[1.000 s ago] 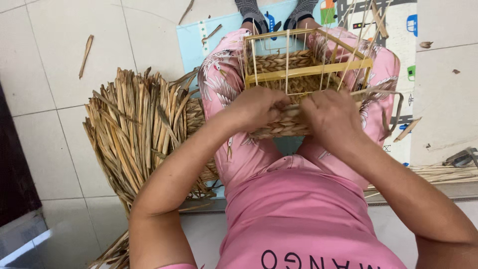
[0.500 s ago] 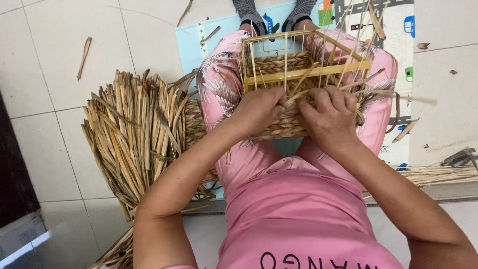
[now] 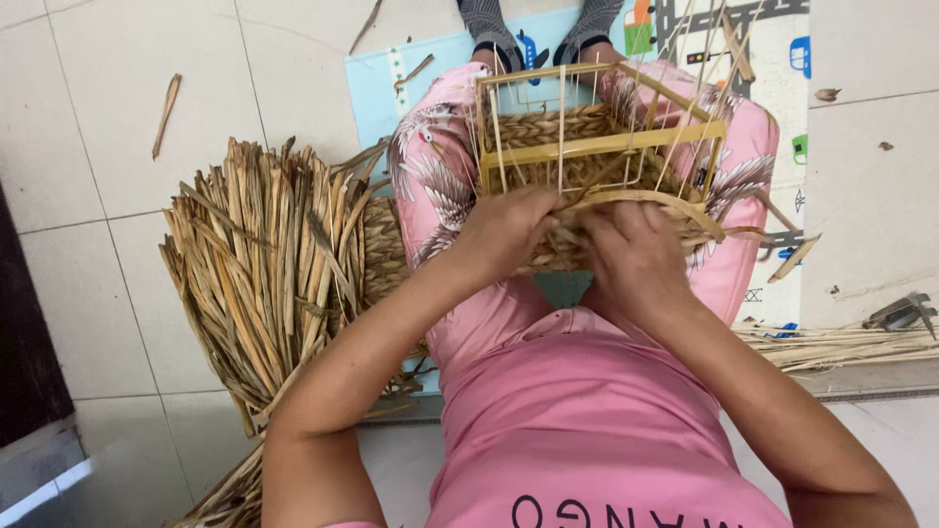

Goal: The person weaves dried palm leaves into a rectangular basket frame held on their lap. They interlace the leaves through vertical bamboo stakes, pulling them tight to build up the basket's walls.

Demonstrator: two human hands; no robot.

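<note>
- A half-woven basket [image 3: 597, 161] sits on the person's lap in the upper middle of the frame, its yellow frame bars and thin upright ribs standing above a band of braided brown weave.
- The left hand [image 3: 509, 230] lies just left of centre, fingers curled down over the near rim of the basket and clenched on the woven edge.
- The right hand [image 3: 636, 254] sits just beside it, right of centre, its fingers bent against the same near edge; it pinches a flat straw strand [image 3: 675, 203] that arcs away to the right along the rim.
- The two hands are very close, the fingertips near each other at the middle of the near side.
- The person wears pink trousers [image 3: 440, 186] printed with pale birds and a pink shirt [image 3: 587, 430] that fills the lower middle of the frame.
- A large bundle of dried straw [image 3: 264, 264] fans out on the tiled floor [image 3: 108, 196] at the left, just beside the left thigh.
- A thinner sheaf of straw [image 3: 841, 344] lies along the right edge, below a dark metal tool [image 3: 902, 313].
- A light-blue play mat [image 3: 391, 88] with road and vehicle pictures lies under the legs at the top, and grey socked feet [image 3: 543, 24] reach the top edge.
- Loose straw scraps [image 3: 166, 112] dot the floor at upper left.
</note>
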